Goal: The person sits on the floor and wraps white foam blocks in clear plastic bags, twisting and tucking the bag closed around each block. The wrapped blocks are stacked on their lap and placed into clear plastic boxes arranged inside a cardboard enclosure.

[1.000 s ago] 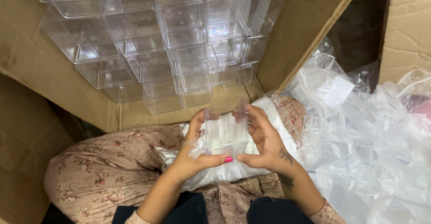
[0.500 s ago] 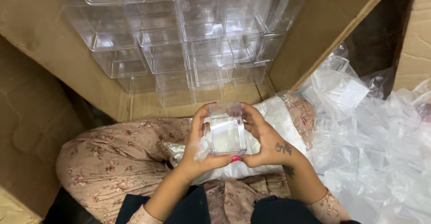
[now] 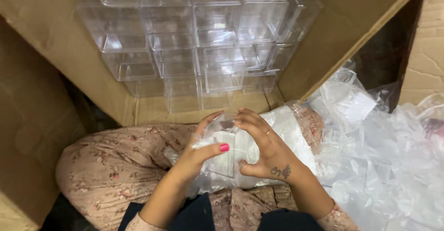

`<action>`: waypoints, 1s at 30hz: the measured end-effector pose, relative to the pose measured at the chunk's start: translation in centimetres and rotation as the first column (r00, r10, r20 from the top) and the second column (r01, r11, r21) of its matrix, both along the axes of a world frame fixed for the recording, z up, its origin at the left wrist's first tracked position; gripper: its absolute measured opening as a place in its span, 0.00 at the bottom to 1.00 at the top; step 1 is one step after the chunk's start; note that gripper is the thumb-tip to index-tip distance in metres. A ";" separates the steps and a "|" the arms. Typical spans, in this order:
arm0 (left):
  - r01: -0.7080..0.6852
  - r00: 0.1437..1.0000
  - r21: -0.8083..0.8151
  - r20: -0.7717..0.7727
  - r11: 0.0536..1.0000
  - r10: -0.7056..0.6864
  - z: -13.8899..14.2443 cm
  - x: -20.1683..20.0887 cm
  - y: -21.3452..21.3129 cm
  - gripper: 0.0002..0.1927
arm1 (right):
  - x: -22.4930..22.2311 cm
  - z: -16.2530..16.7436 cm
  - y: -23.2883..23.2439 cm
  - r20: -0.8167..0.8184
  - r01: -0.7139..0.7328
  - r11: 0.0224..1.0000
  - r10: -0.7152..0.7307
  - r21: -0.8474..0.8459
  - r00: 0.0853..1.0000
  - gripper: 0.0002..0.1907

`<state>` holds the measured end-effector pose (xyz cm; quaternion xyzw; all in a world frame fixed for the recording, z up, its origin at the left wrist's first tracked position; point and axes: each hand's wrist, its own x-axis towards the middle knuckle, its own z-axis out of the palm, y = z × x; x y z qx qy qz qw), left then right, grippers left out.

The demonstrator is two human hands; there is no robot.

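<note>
Clear plastic box, seemingly part-sheathed in a thin plastic bag, sits over the lap between both hands. Left hand and right hand grip clamped on it. Stacked clear boxes fill the cardboard carton beyond; loose plastic wrap lies right.

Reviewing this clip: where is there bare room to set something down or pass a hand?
One free patch: the bare cardboard strip between the stacked clear plastic boxes and the floral-trousered lap. Crowded elsewhere: the left hand and right hand hold a clear box in plastic wrap over the lap, and crumpled clear plastic bags fill the right side.
</note>
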<state>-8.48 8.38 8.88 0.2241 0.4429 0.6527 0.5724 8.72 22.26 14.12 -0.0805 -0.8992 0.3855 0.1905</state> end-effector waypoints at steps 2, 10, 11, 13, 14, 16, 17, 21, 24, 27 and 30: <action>-0.001 1.000 0.025 0.005 1.000 0.001 0.0 0.2 -0.1 0.47 | 0.1 0.0 -0.2 -0.032 -0.027 1.000 0.027 -0.010 0.999 0.46; 0.039 0.992 0.086 -0.125 0.996 -0.028 1.9 0.7 0.2 0.49 | 1.0 0.1 0.6 -0.087 -0.047 0.991 0.057 0.122 0.995 0.43; 0.003 0.935 0.105 -0.352 0.994 0.034 2.2 0.7 0.1 0.48 | 1.1 0.1 0.7 -0.096 -0.037 0.988 0.052 0.151 0.994 0.42; -0.050 0.661 0.166 -0.734 0.985 0.157 2.6 0.6 0.0 0.48 | 1.0 -0.1 0.5 -0.102 0.006 0.972 0.018 0.236 0.995 0.41; -0.121 0.646 0.092 -0.749 0.988 0.149 2.8 0.6 -0.2 0.45 | 0.9 -0.2 0.4 -0.102 0.041 0.955 -0.012 0.292 0.995 0.41; -0.263 0.622 -0.059 -0.773 0.963 0.122 3.1 0.8 -0.6 0.39 | 0.6 -0.7 0.1 -0.094 0.104 0.913 -0.072 0.394 0.993 0.41; -0.304 0.534 -0.038 -0.834 0.952 0.137 3.2 0.5 -0.8 0.39 | 0.3 -1.0 0.0 -0.086 0.129 0.888 -0.102 0.441 0.991 0.41; -0.517 0.786 -0.344 -0.553 0.783 0.276 3.7 -2.3 -2.1 0.36 | -0.3 -1.7 1.6 -0.197 0.253 0.837 -0.177 0.484 0.964 0.50; -0.529 0.726 -0.088 -0.562 0.844 0.396 3.6 -8.0 -2.7 0.34 | 0.7 -1.4 3.8 -0.206 0.428 0.756 -0.377 0.495 0.903 0.55; -0.446 0.766 0.027 -0.506 0.895 0.397 1.9 -12.3 -1.8 0.36 | 2.0 -1.6 4.8 -0.166 0.528 0.721 -0.513 0.449 0.842 0.53; -0.387 0.799 0.113 -0.453 0.915 0.394 -1.2 -13.7 0.1 0.38 | 1.8 -3.4 4.7 -0.071 0.581 0.747 -0.593 0.321 0.802 0.54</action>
